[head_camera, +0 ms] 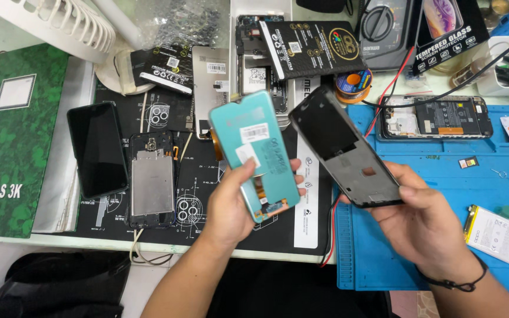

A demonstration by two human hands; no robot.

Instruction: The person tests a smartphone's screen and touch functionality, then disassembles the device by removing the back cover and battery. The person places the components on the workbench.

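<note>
A green marbled hardcover ledger (13, 141) lies at the far left of the bench (60, 240). Right of it rest a black glossy phone screen (97, 149) and an opened phone with a bare metal plate (151, 181). Further right, the left hand (231, 206) has its fingers (247, 171) closed around a teal rectangular phone display panel (261, 154), held tilted above the bench. Just right of that panel, the right hand (425, 218) grips a black plastic phone frame (345, 146) over a blue rubber work mat (443, 171).
</note>
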